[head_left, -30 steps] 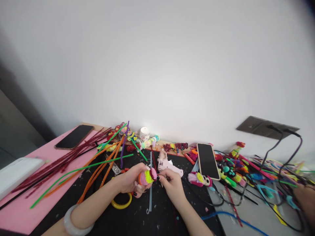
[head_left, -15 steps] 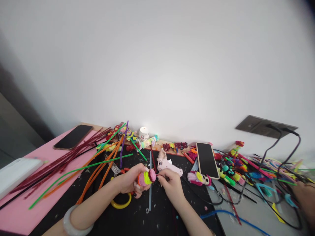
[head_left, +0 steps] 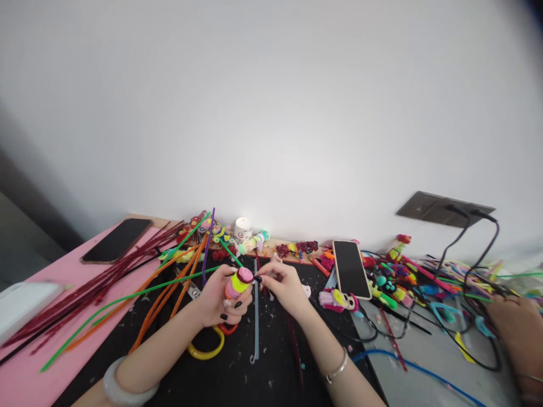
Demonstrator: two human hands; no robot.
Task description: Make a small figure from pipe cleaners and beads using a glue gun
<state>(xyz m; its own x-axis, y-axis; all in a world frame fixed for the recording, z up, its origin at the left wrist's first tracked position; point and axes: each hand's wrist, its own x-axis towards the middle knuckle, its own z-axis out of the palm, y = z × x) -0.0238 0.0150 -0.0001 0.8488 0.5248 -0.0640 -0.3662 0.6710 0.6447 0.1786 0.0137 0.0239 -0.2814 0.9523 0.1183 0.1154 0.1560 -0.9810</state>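
Observation:
My left hand (head_left: pixel 220 297) is wrapped round a small roll of coiled pipe cleaners (head_left: pixel 236 282), banded pink, yellow and orange, held upright above the black mat (head_left: pixel 237 373). My right hand (head_left: pixel 282 285) pinches at the dark red top of that roll with thumb and forefinger. A dark red pipe cleaner runs down from the fingers past my right wrist. A yellow ring (head_left: pixel 207 346) lies on the mat under my left wrist. The pink glue gun (head_left: pixel 306 290) is mostly hidden behind my right hand.
Long orange, green, purple and dark red pipe cleaners (head_left: pixel 161 288) fan out to the left. A phone (head_left: pixel 116 240) lies on the pink sheet, another phone (head_left: pixel 350 269) right of centre. Small craft figures and cables clutter the right side, where another person's hand (head_left: pixel 515 330) rests.
Both hands have lifted and moved away from me with the roll, which now stands more upright. The view has shifted, and my right hand now covers the glue gun.

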